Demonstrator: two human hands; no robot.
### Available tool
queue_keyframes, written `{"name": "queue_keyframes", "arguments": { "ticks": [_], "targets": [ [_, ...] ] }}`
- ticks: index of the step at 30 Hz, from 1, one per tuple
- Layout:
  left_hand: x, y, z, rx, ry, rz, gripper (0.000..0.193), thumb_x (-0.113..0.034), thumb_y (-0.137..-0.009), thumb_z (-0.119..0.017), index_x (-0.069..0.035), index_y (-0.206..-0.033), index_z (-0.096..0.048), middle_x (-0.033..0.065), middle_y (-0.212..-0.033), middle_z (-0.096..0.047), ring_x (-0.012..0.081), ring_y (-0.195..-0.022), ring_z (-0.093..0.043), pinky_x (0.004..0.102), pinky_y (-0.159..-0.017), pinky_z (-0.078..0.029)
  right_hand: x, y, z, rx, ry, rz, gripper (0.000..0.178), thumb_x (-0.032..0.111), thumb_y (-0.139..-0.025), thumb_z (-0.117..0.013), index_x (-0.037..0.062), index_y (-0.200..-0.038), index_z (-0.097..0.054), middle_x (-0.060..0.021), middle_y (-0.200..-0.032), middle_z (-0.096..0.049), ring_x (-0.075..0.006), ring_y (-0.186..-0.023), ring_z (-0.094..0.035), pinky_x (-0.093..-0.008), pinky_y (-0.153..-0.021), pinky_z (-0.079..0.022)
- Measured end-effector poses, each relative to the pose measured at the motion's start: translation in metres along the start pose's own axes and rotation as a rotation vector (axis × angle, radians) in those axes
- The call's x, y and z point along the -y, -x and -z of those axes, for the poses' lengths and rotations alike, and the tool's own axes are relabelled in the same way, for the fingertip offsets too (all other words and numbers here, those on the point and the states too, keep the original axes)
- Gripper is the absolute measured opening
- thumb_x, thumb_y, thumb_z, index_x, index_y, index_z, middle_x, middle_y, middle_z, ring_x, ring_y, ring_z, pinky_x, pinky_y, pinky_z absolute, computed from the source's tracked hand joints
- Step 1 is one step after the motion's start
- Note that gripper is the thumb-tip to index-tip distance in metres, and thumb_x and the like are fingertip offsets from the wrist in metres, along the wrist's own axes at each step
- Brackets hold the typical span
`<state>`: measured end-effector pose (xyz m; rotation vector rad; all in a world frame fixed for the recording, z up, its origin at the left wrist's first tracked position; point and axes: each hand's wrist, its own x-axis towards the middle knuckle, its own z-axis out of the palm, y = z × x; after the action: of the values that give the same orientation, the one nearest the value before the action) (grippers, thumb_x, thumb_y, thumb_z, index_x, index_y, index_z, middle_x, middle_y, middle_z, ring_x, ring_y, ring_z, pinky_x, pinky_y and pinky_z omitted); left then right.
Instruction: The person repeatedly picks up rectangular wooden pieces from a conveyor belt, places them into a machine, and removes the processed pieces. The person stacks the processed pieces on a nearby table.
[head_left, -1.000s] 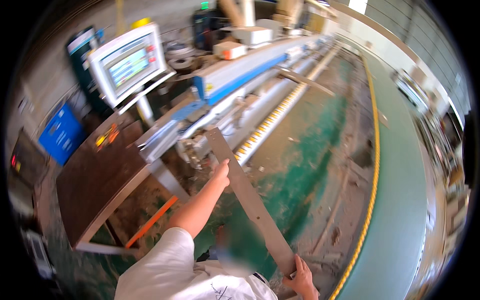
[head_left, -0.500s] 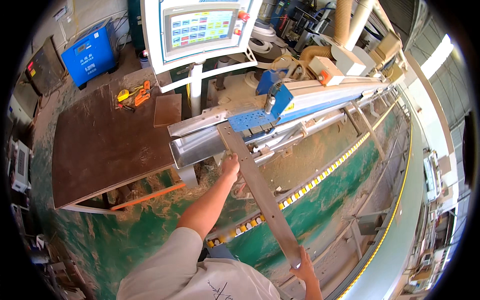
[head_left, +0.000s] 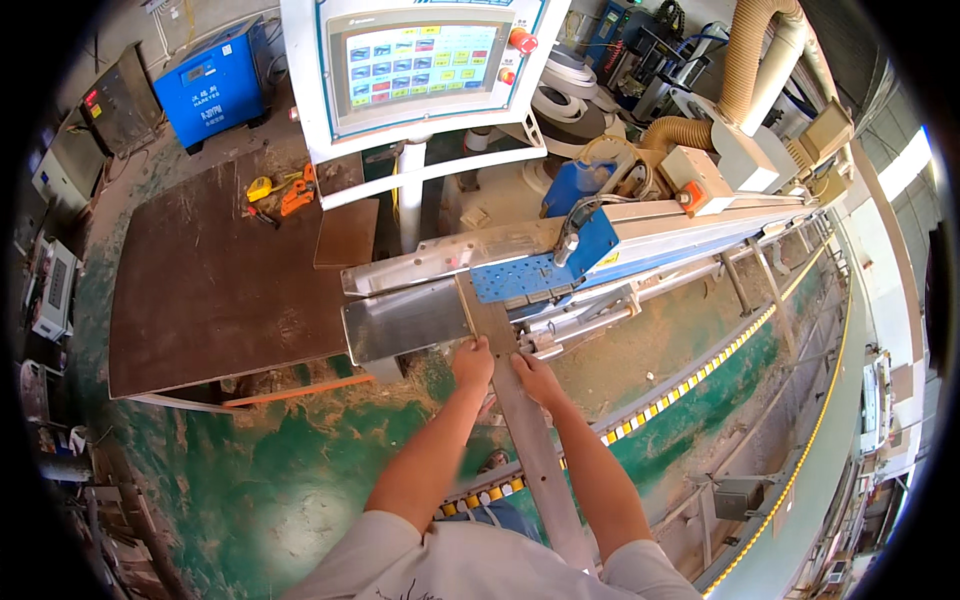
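A long, narrow brown board (head_left: 528, 430) with small holes along it runs from the machine's infeed toward my body. My left hand (head_left: 473, 362) grips its left edge, and my right hand (head_left: 537, 378) grips the right edge almost opposite. The board's far end lies on the metal infeed table (head_left: 405, 322), close to the blue perforated plate (head_left: 520, 277) of the edge-banding machine (head_left: 680, 225). Its near end passes between my forearms, close to my shirt.
A brown-topped workbench (head_left: 215, 290) on the left carries a yellow tape measure (head_left: 260, 188) and an orange tool (head_left: 298, 192). The control panel (head_left: 420, 75) stands ahead on a white post. A rail of yellow rollers (head_left: 660, 400) crosses the right side.
My right hand has moved from the board's near end up to its middle, across from my left hand. The board has swung to a steeper line and its near end is closer to me.
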<state>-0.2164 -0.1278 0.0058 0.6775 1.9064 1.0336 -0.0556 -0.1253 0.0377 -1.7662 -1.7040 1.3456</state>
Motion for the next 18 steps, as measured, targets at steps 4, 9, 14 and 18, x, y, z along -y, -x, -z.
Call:
{"name": "queue_keyframes", "arguments": {
  "ticks": [4, 9, 14, 18],
  "targets": [
    [-0.004, 0.005, -0.001, -0.038, 0.068, 0.022, 0.035, -0.033, -0.1, -0.056, -0.001, -0.106, -0.069, 0.0187, -0.101, -0.071, 0.035, -0.094, -0.066, 0.0457, -0.081, -0.049, 0.0, -0.021, -0.006, 0.009, -0.082, -0.013, 0.065, 0.056, -0.098, -0.05, -0.0058, -0.112, -0.068, -0.0204, -0.101, -0.07, -0.0265, -0.098, -0.065, -0.0379, -0.087, -0.048],
    [-0.027, 0.019, 0.008, 0.039, 0.182, 0.066, 0.036, -0.031, -0.101, -0.058, 0.001, -0.116, -0.068, 0.0138, -0.105, -0.07, 0.0251, -0.092, -0.064, 0.0411, -0.078, -0.047, -0.007, -0.029, -0.009, 0.1, -0.341, -0.042, 0.066, 0.057, -0.099, -0.05, -0.0065, -0.108, -0.068, -0.0131, -0.092, -0.07, -0.0178, -0.086, -0.061, -0.0355, -0.08, -0.049],
    [-0.017, 0.014, -0.004, 0.02, 0.214, 0.11, 0.037, -0.03, -0.103, -0.057, 0.002, -0.119, -0.065, 0.0045, -0.101, -0.066, 0.0176, -0.093, -0.058, 0.037, -0.081, -0.046, -0.005, -0.027, 0.004, 0.073, -0.251, 0.044, 0.064, 0.056, -0.098, -0.051, -0.0046, -0.105, -0.069, -0.0176, -0.082, -0.069, -0.0213, -0.08, -0.065, -0.0385, -0.076, -0.05],
    [-0.022, 0.011, -0.035, 0.089, 0.241, 0.13, 0.034, -0.027, -0.105, -0.053, 0.002, -0.118, -0.063, 0.0079, -0.106, -0.065, 0.0178, -0.093, -0.058, 0.0362, -0.081, -0.047, -0.021, -0.04, 0.032, 0.048, -0.236, 0.023, 0.062, 0.055, -0.099, -0.051, -0.003, -0.102, -0.07, -0.0183, -0.081, -0.069, -0.0257, -0.079, -0.066, -0.0397, -0.074, -0.05]
  ]
}}
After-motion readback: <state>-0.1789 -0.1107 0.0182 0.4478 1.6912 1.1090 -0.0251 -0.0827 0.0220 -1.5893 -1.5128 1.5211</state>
